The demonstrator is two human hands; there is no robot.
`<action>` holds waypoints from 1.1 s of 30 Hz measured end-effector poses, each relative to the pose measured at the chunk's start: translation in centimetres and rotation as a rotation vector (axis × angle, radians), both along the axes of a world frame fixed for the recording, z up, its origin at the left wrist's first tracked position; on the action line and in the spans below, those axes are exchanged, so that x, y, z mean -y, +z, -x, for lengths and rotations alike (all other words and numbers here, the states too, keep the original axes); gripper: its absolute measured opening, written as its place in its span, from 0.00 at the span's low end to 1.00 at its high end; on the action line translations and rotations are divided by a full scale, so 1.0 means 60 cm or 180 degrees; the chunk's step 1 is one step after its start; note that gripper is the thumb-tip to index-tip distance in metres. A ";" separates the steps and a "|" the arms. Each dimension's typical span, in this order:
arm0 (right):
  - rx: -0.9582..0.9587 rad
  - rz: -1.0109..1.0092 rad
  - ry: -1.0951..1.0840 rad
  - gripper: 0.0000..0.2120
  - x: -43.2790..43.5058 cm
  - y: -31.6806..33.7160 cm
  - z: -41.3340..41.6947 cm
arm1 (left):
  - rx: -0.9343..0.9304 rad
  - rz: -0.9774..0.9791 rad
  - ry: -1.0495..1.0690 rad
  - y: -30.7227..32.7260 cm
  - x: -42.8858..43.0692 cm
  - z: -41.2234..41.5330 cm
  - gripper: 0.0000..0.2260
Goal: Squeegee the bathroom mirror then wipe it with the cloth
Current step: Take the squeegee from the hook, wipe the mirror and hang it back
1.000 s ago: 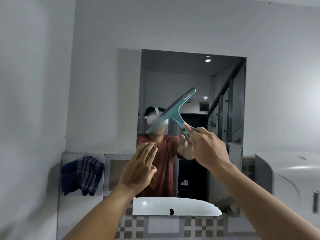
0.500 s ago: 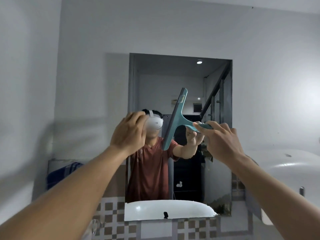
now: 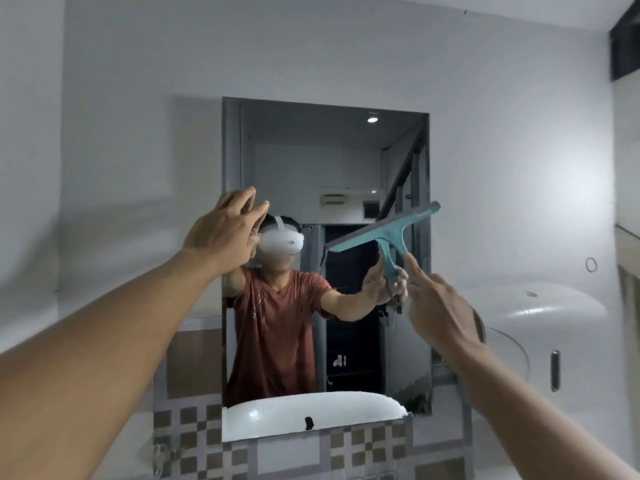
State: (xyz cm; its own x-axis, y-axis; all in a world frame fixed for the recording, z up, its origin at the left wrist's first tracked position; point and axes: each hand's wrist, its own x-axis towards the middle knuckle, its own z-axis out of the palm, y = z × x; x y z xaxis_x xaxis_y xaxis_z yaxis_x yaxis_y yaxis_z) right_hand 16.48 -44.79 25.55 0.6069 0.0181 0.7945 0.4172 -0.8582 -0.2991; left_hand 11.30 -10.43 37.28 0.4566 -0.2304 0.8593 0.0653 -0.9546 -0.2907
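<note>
The right hand point(image 3: 438, 306) holds the teal plastic T-shaped squeegee point(image 3: 384, 233) by the lower end of its handle, grip clamped around the stem with the index finger pointing up alongside it; how the thumb wraps is hidden behind the hand, so the exact hold is hard to read. The handle rises from the grip up and slightly left to the blade bar, which tilts, its left end lower near the mirror's middle and its right end higher, reaching just past the mirror's right edge. The blade appears to lie against the glass, though contact cannot be confirmed from this angle.

The left hand point(image 3: 225, 230) is empty, fingers apart and extended, raised flat at the left edge of the frameless rectangular wall mirror point(image 3: 311, 161), overlapping the border between glass and the pale grey painted wall point(image 3: 138, 98).

Above the blade, the upper half of the mirror is open glass up to its top edge. Below the blade, glass continues down to the bottom edge, just above the band of brown and white checkered tiles point(image 3: 194, 431). Right of the mirror, a white rounded plastic casing point(image 3: 540, 317) stands out from the wall, near the right forearm.
</note>
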 end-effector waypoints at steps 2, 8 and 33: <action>-0.0051 -0.0160 0.0024 0.33 -0.020 -0.017 0.007 | -0.0012 0.0018 0.0028 0.001 0.001 0.000 0.29; -0.0377 -0.0855 0.0428 0.32 -0.090 -0.027 0.030 | -0.0075 0.0007 0.0026 0.006 0.002 0.004 0.28; -0.0148 -0.0307 0.0878 0.31 -0.294 -0.174 0.090 | -0.0121 -0.0121 0.0016 0.018 -0.008 0.015 0.25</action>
